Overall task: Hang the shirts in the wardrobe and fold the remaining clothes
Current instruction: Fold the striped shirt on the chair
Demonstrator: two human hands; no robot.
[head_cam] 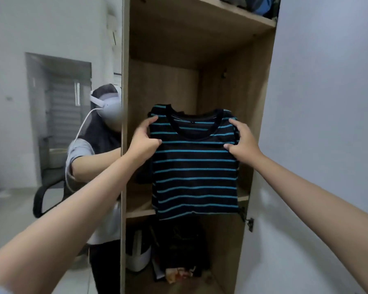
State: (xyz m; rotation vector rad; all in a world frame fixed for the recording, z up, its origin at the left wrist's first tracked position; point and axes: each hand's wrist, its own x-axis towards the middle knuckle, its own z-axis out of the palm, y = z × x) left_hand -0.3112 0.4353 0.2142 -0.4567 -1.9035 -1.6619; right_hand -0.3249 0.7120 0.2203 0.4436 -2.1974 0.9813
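A black T-shirt with thin blue stripes (196, 166) hangs flat and upright in front of the open wooden wardrobe (257, 115). My left hand (143, 141) grips its left shoulder and my right hand (241, 141) grips its right shoulder, both at about the same height. The shirt's hem reaches just below the wardrobe's middle shelf (139, 205). No hanger shows in the shirt. A small fitting (224, 74) sits on the wardrobe's right inner wall above the shirt.
Another person with a white headset (106, 107) stands close beside the wardrobe's left side panel. Dark clothes and a white object (138, 253) fill the bottom compartment. More items lie on the top shelf (261, 7). A black office chair (49, 187) stands at the left; the white door (319, 145) is at the right.
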